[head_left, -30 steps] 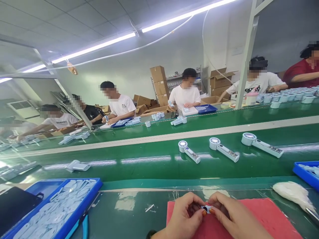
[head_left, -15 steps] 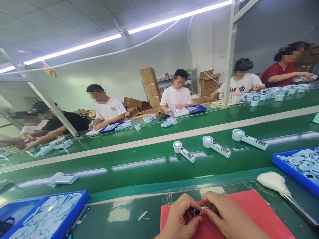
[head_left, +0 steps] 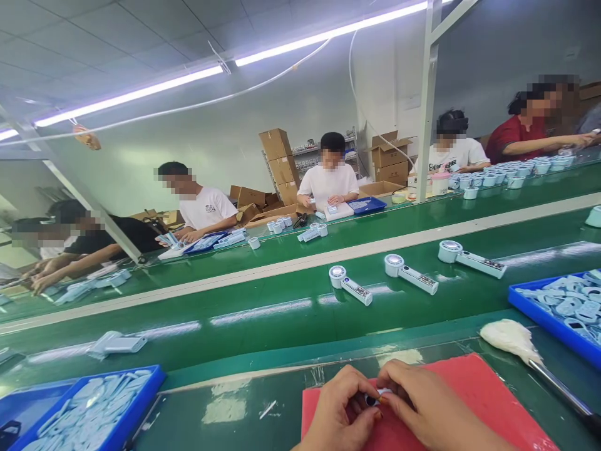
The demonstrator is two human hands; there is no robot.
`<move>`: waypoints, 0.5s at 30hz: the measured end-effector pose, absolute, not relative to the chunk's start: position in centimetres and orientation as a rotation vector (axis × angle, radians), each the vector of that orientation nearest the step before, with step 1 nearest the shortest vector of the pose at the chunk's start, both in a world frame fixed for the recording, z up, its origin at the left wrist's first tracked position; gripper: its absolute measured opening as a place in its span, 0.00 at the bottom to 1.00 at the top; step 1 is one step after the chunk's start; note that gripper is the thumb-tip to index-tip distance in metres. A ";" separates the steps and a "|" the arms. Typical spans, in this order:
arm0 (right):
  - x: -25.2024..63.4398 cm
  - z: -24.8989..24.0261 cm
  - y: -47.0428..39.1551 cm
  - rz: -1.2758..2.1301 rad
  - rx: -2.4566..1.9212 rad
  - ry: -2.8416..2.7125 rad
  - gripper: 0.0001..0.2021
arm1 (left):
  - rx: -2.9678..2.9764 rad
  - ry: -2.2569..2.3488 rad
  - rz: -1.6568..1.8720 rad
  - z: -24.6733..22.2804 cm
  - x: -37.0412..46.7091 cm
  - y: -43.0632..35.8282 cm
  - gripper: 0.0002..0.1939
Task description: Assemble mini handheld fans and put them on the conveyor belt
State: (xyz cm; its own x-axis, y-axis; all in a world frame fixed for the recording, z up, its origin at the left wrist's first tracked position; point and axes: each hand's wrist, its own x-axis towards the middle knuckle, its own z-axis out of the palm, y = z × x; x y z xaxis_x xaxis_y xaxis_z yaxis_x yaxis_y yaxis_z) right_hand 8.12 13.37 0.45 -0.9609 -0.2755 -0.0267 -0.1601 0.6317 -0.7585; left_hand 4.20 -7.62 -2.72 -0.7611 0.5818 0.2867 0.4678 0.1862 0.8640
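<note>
Both hands together low at frame bottom, over red mat (head_left: 474, 401). Left hand (head_left: 340, 410) and right hand (head_left: 425, 410) pinched from either side on small white part with dark opening (head_left: 375, 397), fingertips nearly touching around it. Part mostly hidden by fingers; exact shape not told. Held just above mat, near its far edge.

Risks judged from grip: part tiny, held by fingertips only; slip likely if either pinch eased, with drop onto mat or roll toward green conveyor belt (head_left: 282, 313). Head turned up toward line, hands barely in view; work done half by feel, so misalignment or skewed fit possible.

White brush (head_left: 509, 338) lay right of mat, handle running off toward frame edge, clear of right wrist for now. Blue tray of pale blue pieces (head_left: 530, 307) further right; second blue tray (head_left: 141, 394) far left. Three handheld fans (head_left: 410, 274) on belt beyond, well apart from hands. Co-workers seated across line, hands at own stations.
</note>
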 end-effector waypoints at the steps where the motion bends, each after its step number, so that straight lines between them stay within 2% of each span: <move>1: 8.1 0.5 13.4 -1.240 -0.368 2.711 0.07 | 1.043 2.335 1.637 -2.7 4.2 -7.7 0.10; 15: 8.1 0.8 13.3 -1.165 -0.366 2.734 0.07 | 1.082 2.322 1.656 -3.0 3.9 -7.7 0.12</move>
